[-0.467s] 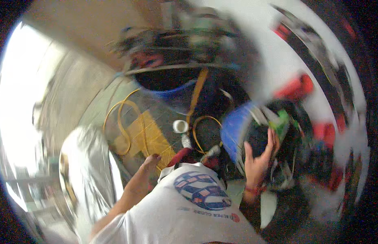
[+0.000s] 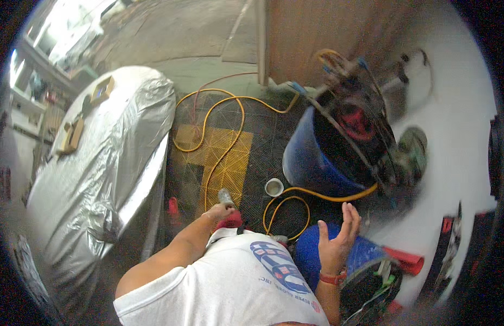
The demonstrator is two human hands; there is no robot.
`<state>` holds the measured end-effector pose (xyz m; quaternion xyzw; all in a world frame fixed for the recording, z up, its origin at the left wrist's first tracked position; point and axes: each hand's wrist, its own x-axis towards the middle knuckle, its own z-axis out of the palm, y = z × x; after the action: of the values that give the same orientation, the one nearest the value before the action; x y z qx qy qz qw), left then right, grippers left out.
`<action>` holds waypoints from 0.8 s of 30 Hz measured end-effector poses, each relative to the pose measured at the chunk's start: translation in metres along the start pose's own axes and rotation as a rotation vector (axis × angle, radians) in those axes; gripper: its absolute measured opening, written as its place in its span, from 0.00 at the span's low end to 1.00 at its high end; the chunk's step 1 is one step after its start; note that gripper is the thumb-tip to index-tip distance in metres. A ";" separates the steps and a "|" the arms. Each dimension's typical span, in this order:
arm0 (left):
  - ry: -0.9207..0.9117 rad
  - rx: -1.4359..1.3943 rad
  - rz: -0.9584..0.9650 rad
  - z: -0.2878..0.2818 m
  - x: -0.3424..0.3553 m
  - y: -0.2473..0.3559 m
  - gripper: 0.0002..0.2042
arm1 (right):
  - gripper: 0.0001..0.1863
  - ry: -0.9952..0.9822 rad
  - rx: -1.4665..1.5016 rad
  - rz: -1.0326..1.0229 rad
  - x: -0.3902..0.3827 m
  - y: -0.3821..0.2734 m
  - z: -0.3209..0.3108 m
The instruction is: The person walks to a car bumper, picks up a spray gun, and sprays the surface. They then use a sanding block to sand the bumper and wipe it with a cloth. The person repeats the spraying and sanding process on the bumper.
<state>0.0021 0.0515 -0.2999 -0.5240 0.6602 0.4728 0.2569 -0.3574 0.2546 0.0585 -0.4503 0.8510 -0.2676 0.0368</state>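
My right hand (image 2: pixel 338 244) is raised with its fingers spread and thumb apart, holding nothing. It is over a blue bin (image 2: pixel 309 250) at my lower right, which has dark and green material inside. A red band circles that wrist. My left hand (image 2: pixel 216 213) hangs low beside my red shorts (image 2: pixel 230 220), above my grey shoe (image 2: pixel 225 196). Its fingers are small and partly hidden, so I cannot make out whether they are closed. A white cup-like container (image 2: pixel 274 187) stands on the floor in front of me.
A silver-covered long surface (image 2: pixel 108 157) with small cardboard boxes (image 2: pixel 71 136) lies to the left. A large blue bin (image 2: pixel 303 157) full of hoses and gear stands ahead right. Yellow hose (image 2: pixel 241 117) loops across the black-and-yellow floor tiles (image 2: pixel 224 157). A red tube (image 2: pixel 406 261) lies at the right.
My view has turned left, so the large bin now appears further right and the silver-covered surface shows more fully. My right hand stays spread; the blur has lessened.
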 end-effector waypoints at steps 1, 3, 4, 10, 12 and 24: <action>0.002 -0.041 -0.060 -0.017 -0.005 -0.040 0.30 | 0.40 -0.027 -0.020 -0.054 0.016 -0.046 0.027; 0.031 -0.172 -0.155 -0.053 -0.016 -0.111 0.30 | 0.39 -0.146 0.012 -0.121 0.047 -0.119 0.087; 0.058 -0.267 -0.192 -0.068 -0.018 -0.143 0.30 | 0.39 -0.206 0.029 -0.159 0.063 -0.146 0.117; 0.249 -0.497 -0.398 -0.179 0.021 -0.314 0.28 | 0.36 -0.534 -0.105 -0.143 0.109 -0.108 0.342; 0.321 -0.507 -0.383 -0.230 0.026 -0.340 0.28 | 0.35 -0.766 -0.076 0.038 0.089 -0.021 0.391; 0.292 -0.561 -0.495 -0.364 0.087 -0.332 0.28 | 0.34 -1.245 -0.103 0.463 0.258 -0.092 0.568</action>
<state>0.3412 -0.3135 -0.3369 -0.7787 0.3889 0.4791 0.1136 -0.2690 -0.2299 -0.3360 -0.3277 0.7573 0.0983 0.5562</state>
